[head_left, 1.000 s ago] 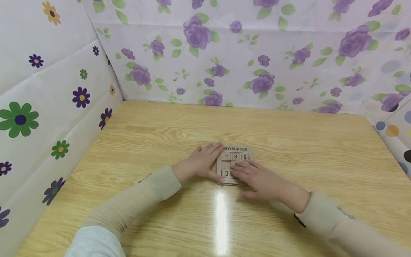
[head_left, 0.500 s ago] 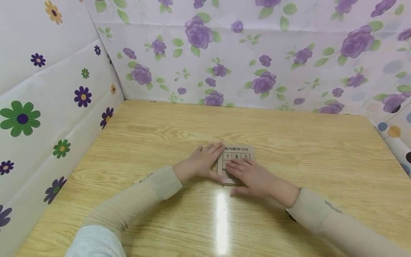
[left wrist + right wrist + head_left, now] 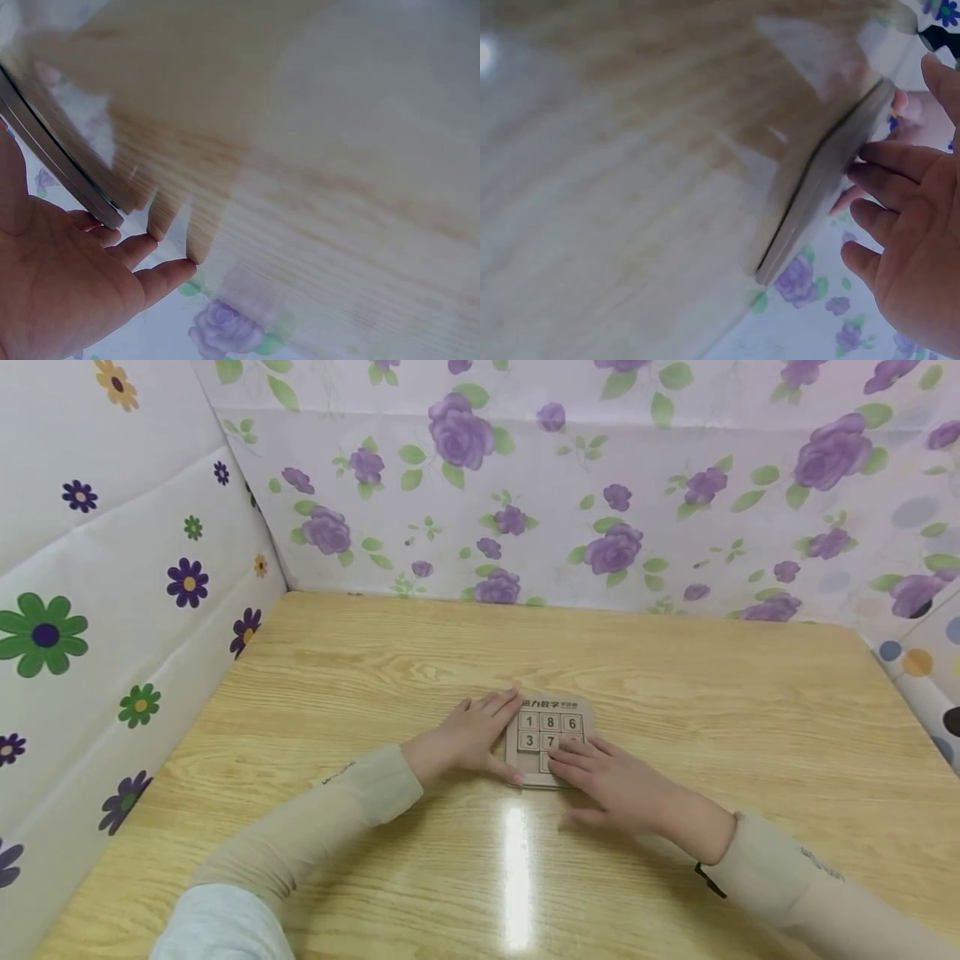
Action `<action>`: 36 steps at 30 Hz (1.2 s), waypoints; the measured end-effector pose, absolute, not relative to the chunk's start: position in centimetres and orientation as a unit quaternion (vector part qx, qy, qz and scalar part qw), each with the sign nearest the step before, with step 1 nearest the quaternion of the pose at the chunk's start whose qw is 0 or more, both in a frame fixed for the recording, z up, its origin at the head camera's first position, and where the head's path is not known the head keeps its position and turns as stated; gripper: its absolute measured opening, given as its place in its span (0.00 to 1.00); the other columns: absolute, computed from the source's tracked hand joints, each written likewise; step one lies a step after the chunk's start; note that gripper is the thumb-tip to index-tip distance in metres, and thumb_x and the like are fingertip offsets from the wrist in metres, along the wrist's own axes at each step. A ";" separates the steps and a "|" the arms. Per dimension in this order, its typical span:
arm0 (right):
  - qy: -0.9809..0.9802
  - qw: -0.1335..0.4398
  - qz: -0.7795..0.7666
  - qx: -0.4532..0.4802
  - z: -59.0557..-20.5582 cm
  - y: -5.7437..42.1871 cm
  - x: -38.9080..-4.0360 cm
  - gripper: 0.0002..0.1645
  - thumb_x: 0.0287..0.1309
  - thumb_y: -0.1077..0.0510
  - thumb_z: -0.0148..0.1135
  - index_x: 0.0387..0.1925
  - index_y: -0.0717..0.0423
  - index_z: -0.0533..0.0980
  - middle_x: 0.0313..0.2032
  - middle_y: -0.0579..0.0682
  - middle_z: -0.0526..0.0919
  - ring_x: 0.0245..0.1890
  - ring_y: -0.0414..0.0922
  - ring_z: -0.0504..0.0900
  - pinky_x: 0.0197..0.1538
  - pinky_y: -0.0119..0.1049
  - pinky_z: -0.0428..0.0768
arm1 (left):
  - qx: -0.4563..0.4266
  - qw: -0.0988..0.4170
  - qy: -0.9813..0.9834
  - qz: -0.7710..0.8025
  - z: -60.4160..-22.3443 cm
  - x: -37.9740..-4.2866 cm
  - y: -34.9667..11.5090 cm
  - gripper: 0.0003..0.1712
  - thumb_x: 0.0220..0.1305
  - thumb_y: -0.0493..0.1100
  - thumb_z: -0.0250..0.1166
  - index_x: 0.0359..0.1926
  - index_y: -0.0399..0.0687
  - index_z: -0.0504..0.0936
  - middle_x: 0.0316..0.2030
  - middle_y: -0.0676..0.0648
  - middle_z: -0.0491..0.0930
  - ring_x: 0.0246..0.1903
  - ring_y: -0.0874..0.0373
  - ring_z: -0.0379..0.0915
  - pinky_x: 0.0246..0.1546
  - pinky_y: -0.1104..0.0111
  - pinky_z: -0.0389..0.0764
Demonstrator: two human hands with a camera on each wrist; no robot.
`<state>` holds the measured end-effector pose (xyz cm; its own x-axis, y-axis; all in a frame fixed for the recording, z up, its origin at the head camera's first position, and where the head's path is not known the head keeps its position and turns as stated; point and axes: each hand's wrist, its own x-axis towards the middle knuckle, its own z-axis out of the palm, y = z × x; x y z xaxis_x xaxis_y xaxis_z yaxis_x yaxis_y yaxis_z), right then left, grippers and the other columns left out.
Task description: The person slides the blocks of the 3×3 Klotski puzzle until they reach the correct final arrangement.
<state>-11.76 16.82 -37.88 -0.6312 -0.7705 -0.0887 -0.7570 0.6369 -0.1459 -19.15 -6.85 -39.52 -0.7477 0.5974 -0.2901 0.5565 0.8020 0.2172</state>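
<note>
A wooden number sliding puzzle [image 3: 570, 703] lies flat on the table. Its top row reads 1, 8, 6; below are tile 3 [image 3: 528, 741] and tile 7 [image 3: 550, 740], with a vacant slot at bottom left. My left hand [image 3: 476, 737] spans the puzzle's left side, fingertips at the upper corner and thumb at the lower one. Over the lower right tiles lies my right hand [image 3: 618, 783], fingers extended, fingertips on the bottom middle tile and hiding those at the right. The right wrist view shows the puzzle's edge [image 3: 802, 206] beside the right hand's straight fingers [image 3: 874, 217].
The glossy wood-grain table [image 3: 360, 668] carries a bright light reflection [image 3: 517, 877] in front of the puzzle. Purple-flowered sheeting [image 3: 420, 468] stands behind the table, and daisy-patterned sheeting [image 3: 90, 568] along its left.
Tile 3 has slid up from the bottom left slot into the middle left slot. My right hand moved left across the tiles, then back right. The left hand keeps its place.
</note>
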 end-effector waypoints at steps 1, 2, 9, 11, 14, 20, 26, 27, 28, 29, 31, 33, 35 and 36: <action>0.902 0.071 -0.045 -0.424 -37.9 16.8 -11.7 0.42 0.61 0.37 0.55 0.66 0.63 0.65 0.68 0.57 0.64 0.70 0.57 0.58 0.71 0.58 0.54 | 0.308 0.174 0.933 0.060 -39.5 -19.1 -6.9 0.71 0.42 0.77 0.64 0.76 0.49 0.39 0.76 0.49 0.35 0.74 0.49 0.35 0.71 0.45 0.46; 0.901 0.069 -0.045 -0.425 -38.0 16.7 -11.6 0.43 0.61 0.37 0.55 0.66 0.62 0.65 0.68 0.57 0.65 0.70 0.57 0.59 0.71 0.58 0.55 | 0.307 0.175 0.933 0.060 -39.5 -19.1 -6.9 0.71 0.42 0.77 0.64 0.76 0.49 0.39 0.76 0.49 0.35 0.74 0.49 0.34 0.71 0.45 0.45; 0.896 0.064 -0.045 -0.438 -38.2 15.6 -11.8 0.44 0.60 0.34 0.54 0.66 0.61 0.65 0.68 0.56 0.65 0.70 0.56 0.59 0.71 0.56 0.55 | 0.312 0.178 0.931 0.067 -39.6 -19.1 -6.8 0.71 0.42 0.77 0.63 0.76 0.49 0.38 0.76 0.49 0.34 0.74 0.48 0.34 0.71 0.45 0.45; 0.893 0.067 -0.051 -0.442 -38.2 15.3 -11.9 0.44 0.60 0.35 0.54 0.66 0.62 0.65 0.68 0.57 0.65 0.70 0.56 0.60 0.71 0.57 0.55 | 0.314 0.175 0.930 0.070 -39.6 -19.1 -6.7 0.71 0.42 0.77 0.64 0.75 0.48 0.39 0.76 0.49 0.35 0.74 0.47 0.35 0.71 0.44 0.45; 0.893 0.080 -0.059 -0.440 -38.2 15.2 -12.2 0.44 0.60 0.35 0.54 0.67 0.61 0.64 0.69 0.56 0.64 0.70 0.55 0.58 0.72 0.57 0.53 | 0.315 0.172 0.931 0.065 -39.6 -19.1 -6.7 0.71 0.42 0.78 0.64 0.76 0.49 0.39 0.76 0.49 0.35 0.74 0.48 0.35 0.71 0.45 0.46; 0.907 0.091 -0.077 -0.405 -38.1 16.0 -12.8 0.45 0.60 0.37 0.55 0.69 0.61 0.61 0.70 0.56 0.61 0.71 0.56 0.55 0.72 0.56 0.52 | 0.313 0.175 0.932 0.056 -39.4 -19.0 -6.6 0.71 0.41 0.78 0.63 0.76 0.49 0.38 0.76 0.49 0.34 0.74 0.48 0.35 0.71 0.45 0.46; 0.914 0.083 -0.069 -0.392 -38.4 16.6 -12.8 0.44 0.60 0.38 0.57 0.68 0.63 0.61 0.69 0.58 0.62 0.71 0.58 0.56 0.71 0.57 0.54 | 0.314 0.175 0.931 0.061 -39.3 -18.9 -6.7 0.71 0.42 0.77 0.64 0.76 0.49 0.39 0.76 0.48 0.35 0.74 0.48 0.36 0.71 0.45 0.46; 0.913 0.083 -0.069 -0.393 -38.4 16.6 -12.6 0.45 0.60 0.38 0.57 0.68 0.63 0.61 0.69 0.58 0.62 0.71 0.58 0.56 0.71 0.57 0.54 | 0.313 0.175 0.931 0.062 -39.3 -18.8 -6.7 0.71 0.42 0.77 0.64 0.76 0.49 0.39 0.76 0.48 0.35 0.74 0.48 0.35 0.71 0.45 0.46; 0.912 0.083 -0.066 -0.397 -38.4 16.7 -12.5 0.45 0.60 0.38 0.57 0.68 0.64 0.61 0.69 0.59 0.62 0.71 0.58 0.56 0.71 0.57 0.54 | 0.313 0.175 0.931 0.064 -39.3 -18.8 -6.7 0.70 0.42 0.77 0.64 0.76 0.49 0.39 0.76 0.48 0.35 0.74 0.48 0.35 0.71 0.44 0.46; 0.911 0.084 -0.066 -0.399 -38.4 16.7 -12.3 0.45 0.60 0.37 0.57 0.68 0.64 0.61 0.69 0.58 0.62 0.71 0.58 0.56 0.71 0.57 0.54 | 0.313 0.174 0.932 0.064 -39.4 -18.8 -6.7 0.70 0.42 0.77 0.64 0.76 0.49 0.39 0.76 0.48 0.35 0.74 0.48 0.35 0.71 0.44 0.46; 0.909 0.085 -0.061 -0.403 -38.4 16.7 -11.9 0.46 0.60 0.36 0.56 0.68 0.63 0.61 0.69 0.58 0.62 0.71 0.57 0.56 0.72 0.57 0.54 | 0.312 0.172 0.932 0.067 -39.4 -18.9 -6.8 0.70 0.43 0.77 0.64 0.76 0.49 0.39 0.76 0.48 0.36 0.74 0.48 0.35 0.71 0.44 0.46; 0.908 0.086 -0.058 -0.407 -38.3 16.7 -11.5 0.46 0.59 0.35 0.56 0.68 0.63 0.62 0.69 0.58 0.62 0.71 0.57 0.57 0.72 0.56 0.54 | 0.311 0.170 0.933 0.068 -39.5 -18.9 -6.8 0.70 0.42 0.76 0.64 0.76 0.49 0.39 0.76 0.48 0.36 0.74 0.48 0.35 0.71 0.44 0.45; 0.906 0.089 -0.057 -0.410 -38.2 16.7 -11.2 0.46 0.59 0.35 0.55 0.68 0.63 0.62 0.69 0.57 0.62 0.70 0.56 0.58 0.72 0.56 0.54 | 0.311 0.167 0.933 0.068 -39.6 -19.0 -6.8 0.70 0.42 0.77 0.64 0.76 0.49 0.39 0.76 0.48 0.36 0.74 0.48 0.35 0.70 0.44 0.46; 0.905 0.090 -0.057 -0.412 -38.2 16.7 -11.1 0.46 0.59 0.35 0.55 0.67 0.63 0.62 0.69 0.57 0.63 0.70 0.56 0.58 0.71 0.56 0.54 | 0.311 0.166 0.933 0.068 -39.6 -19.0 -6.8 0.71 0.42 0.77 0.64 0.76 0.49 0.39 0.76 0.48 0.36 0.74 0.48 0.35 0.70 0.44 0.46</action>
<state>-11.07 16.73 -38.20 -0.6448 -0.7555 -0.1160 -0.7351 0.6545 -0.1768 -19.03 -6.84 -39.63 -0.7517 0.6026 -0.2678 0.5576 0.7977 0.2298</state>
